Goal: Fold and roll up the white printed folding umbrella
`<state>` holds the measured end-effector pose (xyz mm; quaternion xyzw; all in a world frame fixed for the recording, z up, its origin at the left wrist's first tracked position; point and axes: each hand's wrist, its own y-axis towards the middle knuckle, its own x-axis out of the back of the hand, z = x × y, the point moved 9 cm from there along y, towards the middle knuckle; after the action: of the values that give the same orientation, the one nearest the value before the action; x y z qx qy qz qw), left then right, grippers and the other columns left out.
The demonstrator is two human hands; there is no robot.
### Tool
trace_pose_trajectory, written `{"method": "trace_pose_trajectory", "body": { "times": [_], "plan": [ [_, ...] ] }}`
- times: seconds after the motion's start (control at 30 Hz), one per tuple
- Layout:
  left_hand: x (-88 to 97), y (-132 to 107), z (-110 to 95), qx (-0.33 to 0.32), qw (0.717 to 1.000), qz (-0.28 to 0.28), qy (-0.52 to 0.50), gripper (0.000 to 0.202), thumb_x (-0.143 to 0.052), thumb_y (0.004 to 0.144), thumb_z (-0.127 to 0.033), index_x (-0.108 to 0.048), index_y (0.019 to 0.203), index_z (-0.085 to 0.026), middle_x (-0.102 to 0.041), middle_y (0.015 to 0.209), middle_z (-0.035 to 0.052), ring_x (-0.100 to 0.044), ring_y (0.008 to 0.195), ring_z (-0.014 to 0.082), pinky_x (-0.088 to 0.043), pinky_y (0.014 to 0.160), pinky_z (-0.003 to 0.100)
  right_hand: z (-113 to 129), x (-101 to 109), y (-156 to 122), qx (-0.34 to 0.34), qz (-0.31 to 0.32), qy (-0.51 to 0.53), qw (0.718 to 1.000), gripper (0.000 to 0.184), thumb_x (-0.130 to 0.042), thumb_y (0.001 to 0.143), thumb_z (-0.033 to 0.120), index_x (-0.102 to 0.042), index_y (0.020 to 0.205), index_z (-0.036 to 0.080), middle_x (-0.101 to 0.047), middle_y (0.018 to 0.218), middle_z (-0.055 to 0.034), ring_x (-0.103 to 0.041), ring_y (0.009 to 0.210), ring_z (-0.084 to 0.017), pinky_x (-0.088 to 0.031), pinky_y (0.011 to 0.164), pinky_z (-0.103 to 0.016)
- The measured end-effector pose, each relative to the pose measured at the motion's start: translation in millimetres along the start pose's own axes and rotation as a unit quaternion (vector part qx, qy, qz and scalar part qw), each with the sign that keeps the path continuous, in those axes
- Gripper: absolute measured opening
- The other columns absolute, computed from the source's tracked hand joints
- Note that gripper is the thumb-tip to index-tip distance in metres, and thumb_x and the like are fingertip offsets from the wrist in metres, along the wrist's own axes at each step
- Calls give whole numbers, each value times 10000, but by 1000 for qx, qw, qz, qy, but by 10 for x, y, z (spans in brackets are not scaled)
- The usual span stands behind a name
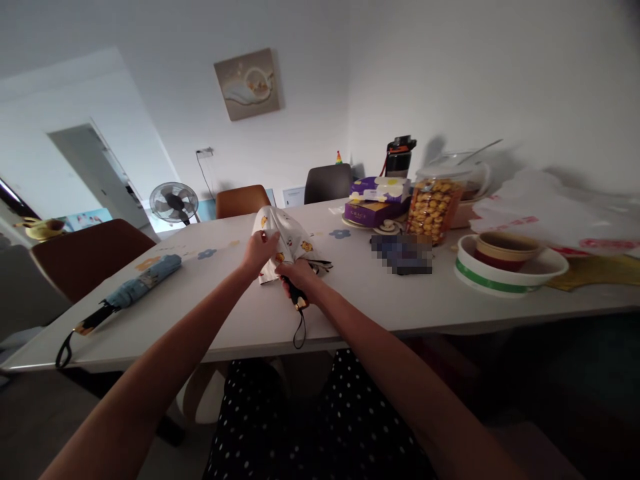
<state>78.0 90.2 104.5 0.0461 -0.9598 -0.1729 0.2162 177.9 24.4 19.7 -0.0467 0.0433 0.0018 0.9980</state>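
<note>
A white umbrella [289, 230] with small orange and yellow prints lies loosely gathered over the table, its canopy pointing away from me. My right hand [300, 280] is closed around its black handle, from which a dark wrist loop hangs at the table's front edge. On the canopy's left side, my left hand [261, 251] pinches the white cloth between thumb and fingers. Rib ends poke out at the canopy's right, near my right hand. A folded blue umbrella [145, 283] with a black and gold handle rests on the table to the left.
The white table [210, 307] has chairs along its far and left sides. On the right stand a purple tissue box [373, 212], a jar of round snacks [434, 210], a black bottle [399, 159], a white bowl [500, 283] holding a brown one, a plastic bag [545, 210] and a blurred-out dark item [401, 254].
</note>
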Motion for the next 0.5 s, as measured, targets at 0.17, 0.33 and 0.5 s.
{"method": "trace_pose_trajectory", "body": {
  "times": [0.17, 0.33, 0.5],
  "plan": [
    [-255, 34, 142, 105, 981, 37, -156, 239, -703, 627, -349, -602, 680, -140, -636, 663, 78, -622, 676, 212, -495, 590, 301, -19, -56, 32, 12, 34, 21, 999, 135, -568, 662, 233, -465, 597, 175, -475, 413, 31, -434, 305, -108, -362, 286, -225],
    [-361, 47, 185, 187, 918, 54, -345, 272, -739, 589, -264, -625, 776, -103, -653, 678, 92, -633, 653, 216, -539, 615, 325, 33, -128, 6, 31, 76, 50, 995, 145, -570, 687, 230, -463, 610, 173, -461, 407, 42, -421, 309, -96, -373, 286, -217],
    [-271, 60, 200, 180, 888, 15, -423, 273, -704, 565, -156, -627, 818, -87, -646, 647, 74, -623, 586, 200, -548, 578, 324, 70, -183, -28, 39, 91, 52, 994, 167, -609, 705, 240, -490, 629, 152, -487, 449, 35, -417, 318, -82, -413, 292, -226]
  ]
}}
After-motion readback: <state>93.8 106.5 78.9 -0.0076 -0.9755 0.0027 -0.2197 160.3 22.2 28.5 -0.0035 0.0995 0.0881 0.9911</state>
